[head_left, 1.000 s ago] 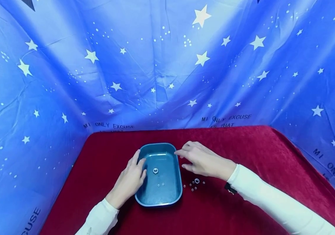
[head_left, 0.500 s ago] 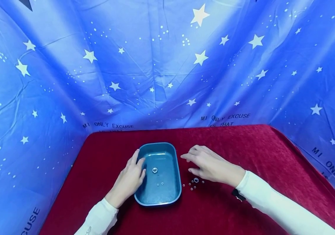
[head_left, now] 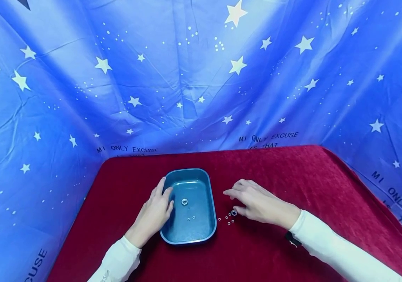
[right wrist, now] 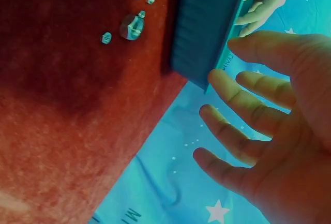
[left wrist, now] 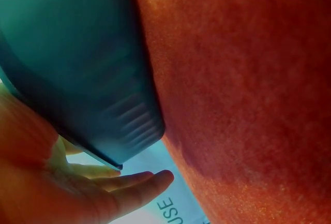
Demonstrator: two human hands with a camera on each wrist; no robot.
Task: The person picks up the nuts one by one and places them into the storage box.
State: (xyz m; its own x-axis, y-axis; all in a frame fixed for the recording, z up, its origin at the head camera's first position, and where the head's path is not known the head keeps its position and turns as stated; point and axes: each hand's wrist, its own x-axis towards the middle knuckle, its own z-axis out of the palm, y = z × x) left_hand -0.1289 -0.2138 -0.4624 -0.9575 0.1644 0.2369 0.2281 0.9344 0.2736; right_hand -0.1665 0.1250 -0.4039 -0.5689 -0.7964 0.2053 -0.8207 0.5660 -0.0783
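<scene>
The little nuts (head_left: pixel 228 219) lie in a loose bunch on the red cloth (head_left: pixel 292 176), just to the right of the blue tray (head_left: pixel 172 235). One of them, the big nut (head_left: pixel 234 212), is fatter than the rest and sits at the far right of the bunch. In the right wrist view the same bunch shows near the top, with the big nut (right wrist: pixel 132 27) next to the tray's wall (right wrist: pixel 204 27).

The right hand (head_left: pixel 261 203) is the near one — its thumb side is just beside the big nut, maybe touching it, though that is too small to tell. Its fingers (right wrist: pixel 243 100) are spread and straight, and they hold nothing. So the nuts lie to the left of this hand and a bit toward the person, between the hand and the tray.

The left hand (head_left: pixel 153 213) is on the other side. It rests flat against the tray's left rim with its fingers loose — the whole tray sits between it and the bunch. The tray's long side runs away from the person. Inside it lie one more large nut (head_left: pixel 184 202) and two tiny ones (head_left: pixel 191 218).

Behind the table hangs a blue star cloth (head_left: pixel 201 78).
</scene>
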